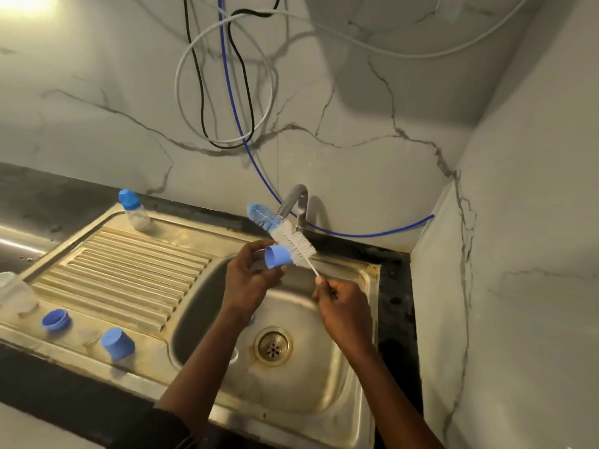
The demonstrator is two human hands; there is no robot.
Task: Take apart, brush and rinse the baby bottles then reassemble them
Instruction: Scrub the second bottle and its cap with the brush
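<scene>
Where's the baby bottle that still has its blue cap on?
In the head view, the capped bottle stands at the far left corner of the ribbed drainboard, close to the wall and well left of the tap.

Bare forearms (pixel 201 361), dark left sleeve (pixel 173 429)

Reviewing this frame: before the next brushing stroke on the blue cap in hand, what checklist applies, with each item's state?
1. Left hand grips blue cap: ok.
2. Right hand holds brush by its handle: ok.
3. Bristles inside the cap: not ok, they lie outside it.
4. Tap running: cannot tell.
5. Work held over sink: ok.
</scene>
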